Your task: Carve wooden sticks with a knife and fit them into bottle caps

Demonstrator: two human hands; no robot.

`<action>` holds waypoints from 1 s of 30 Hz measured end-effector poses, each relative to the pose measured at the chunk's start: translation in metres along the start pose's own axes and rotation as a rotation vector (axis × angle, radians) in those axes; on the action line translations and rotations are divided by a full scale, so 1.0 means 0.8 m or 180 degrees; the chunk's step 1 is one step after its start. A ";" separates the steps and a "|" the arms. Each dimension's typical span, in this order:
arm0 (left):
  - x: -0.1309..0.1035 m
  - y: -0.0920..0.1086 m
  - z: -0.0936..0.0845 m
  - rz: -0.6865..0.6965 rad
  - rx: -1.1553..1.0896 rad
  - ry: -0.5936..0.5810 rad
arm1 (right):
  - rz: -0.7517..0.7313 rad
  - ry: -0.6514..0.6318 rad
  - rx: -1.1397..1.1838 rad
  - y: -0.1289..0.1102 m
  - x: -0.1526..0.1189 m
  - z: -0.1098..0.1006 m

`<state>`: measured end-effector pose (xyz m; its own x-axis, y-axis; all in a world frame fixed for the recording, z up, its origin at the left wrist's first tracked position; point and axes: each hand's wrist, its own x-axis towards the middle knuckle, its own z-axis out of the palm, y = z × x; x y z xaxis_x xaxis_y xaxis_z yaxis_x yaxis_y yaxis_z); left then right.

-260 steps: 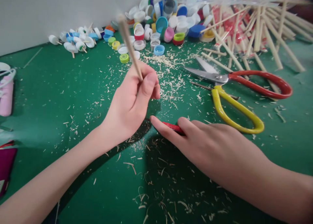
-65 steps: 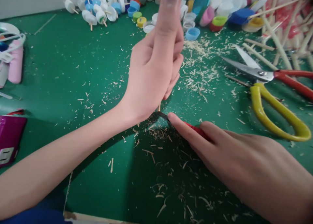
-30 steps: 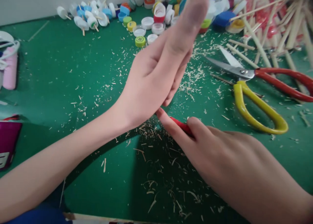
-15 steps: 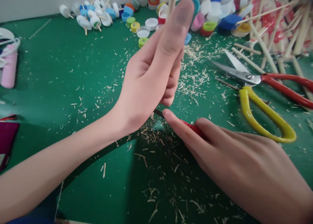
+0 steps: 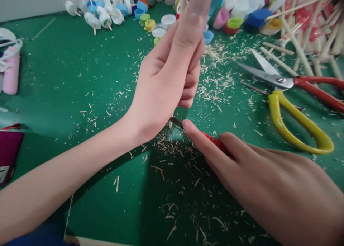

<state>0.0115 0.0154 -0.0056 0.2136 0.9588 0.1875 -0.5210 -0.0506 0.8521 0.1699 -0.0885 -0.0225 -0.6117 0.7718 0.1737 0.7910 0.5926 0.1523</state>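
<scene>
My left hand (image 5: 172,66) is wrapped round a thin wooden stick (image 5: 184,0), its thumb lying along the upper part. The stick's lower tip pokes out beneath the fist. In my right hand (image 5: 258,174) is a knife (image 5: 215,140) with a red handle and a dark narrow blade, the index finger stretched along its back. The blade meets the stick's lower tip. Most of the handle is hidden by my fingers. Wood shavings (image 5: 172,143) lie on the green tabletop (image 5: 107,206) below.
Scissors with red handles (image 5: 319,91) lie open at the right, beside a yellow-handled tool (image 5: 301,127). Bottle caps (image 5: 239,9) and cap-and-stick pieces (image 5: 100,14) line the back. Loose sticks (image 5: 298,45) pile up at the back right. A pink cylinder (image 5: 12,74) and a purple object (image 5: 9,152) sit left.
The view has shifted slightly. More of the stick's lower tip now shows beneath my left fist, with the blade against it. Both hands keep their grips.
</scene>
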 end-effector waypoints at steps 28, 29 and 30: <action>-0.003 0.007 0.006 -0.0358 0.0411 -0.0003 | -0.0129 0.0160 0.0011 0.016 0.007 0.003; -0.002 0.008 0.007 -0.0408 0.0495 -0.0004 | -0.0082 0.0168 0.0011 0.014 0.007 0.003; -0.002 0.009 0.007 -0.0451 0.0570 -0.0017 | -0.0051 0.0155 0.0013 0.012 0.007 0.004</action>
<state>0.0125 0.0121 0.0028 0.2787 0.9584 0.0619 -0.3305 0.0352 0.9431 0.1743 -0.0782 -0.0230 -0.6242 0.7501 0.2185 0.7810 0.6059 0.1515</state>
